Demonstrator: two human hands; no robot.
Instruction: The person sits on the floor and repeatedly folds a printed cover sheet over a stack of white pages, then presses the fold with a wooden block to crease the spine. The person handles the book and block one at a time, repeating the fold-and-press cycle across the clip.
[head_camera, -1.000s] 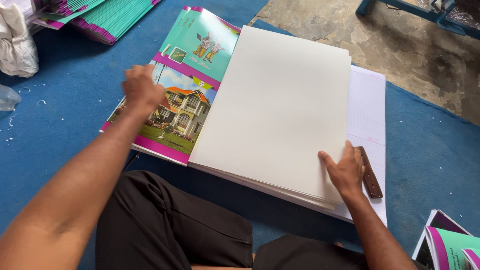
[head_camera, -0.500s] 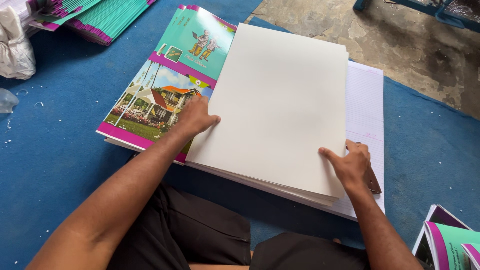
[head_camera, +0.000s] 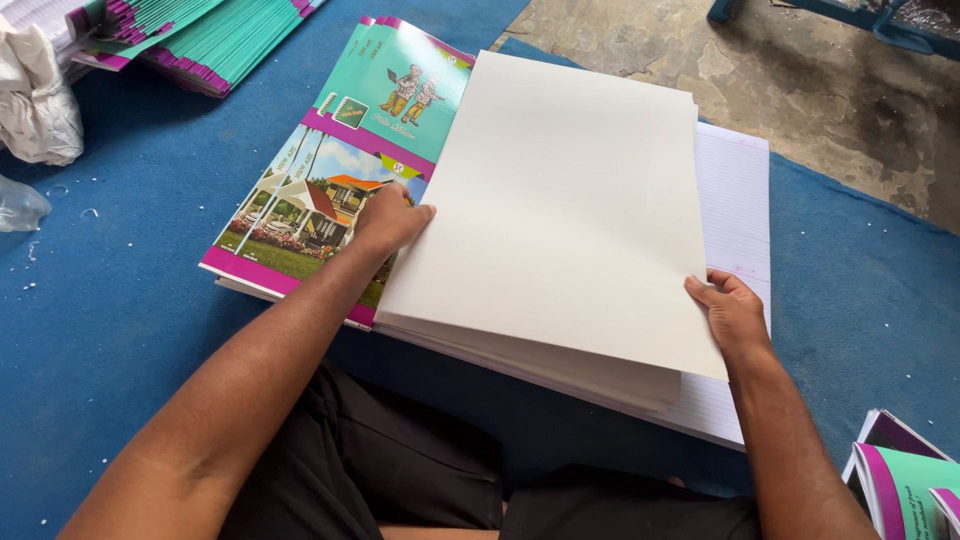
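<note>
A person is sitting on a blue mat (head_camera: 120, 330) and working over a thick stack of blank white sheets (head_camera: 570, 210), which is lying in the middle of the scene, tilted so that its long edges are running from near left to far right. The left hand (head_camera: 390, 218) is resting at the left edge of that stack, fingers curled against the edge of the sheets, with the heel of the hand lying on a pile of printed covers (head_camera: 320, 190); how far the fingers are reaching under the paper cannot be told. The right hand (head_camera: 732, 312) is pressing against the right edge of the stack near its near corner, thumb and fingers partly closed on the edge of the sheets, though whether it is truly pinching them cannot be told.

The printed covers are showing a house picture and a teal panel with magenta bands, and they are lying just left of the white stack, partly under it. A ruled white sheet (head_camera: 735, 200) is sticking out from beneath the stack on the right. At the far left, more teal and magenta booklets (head_camera: 210, 40) are lying fanned out, with a crumpled white cloth (head_camera: 35, 105) near them. Another booklet (head_camera: 905, 480) is lying at the near right corner
</note>
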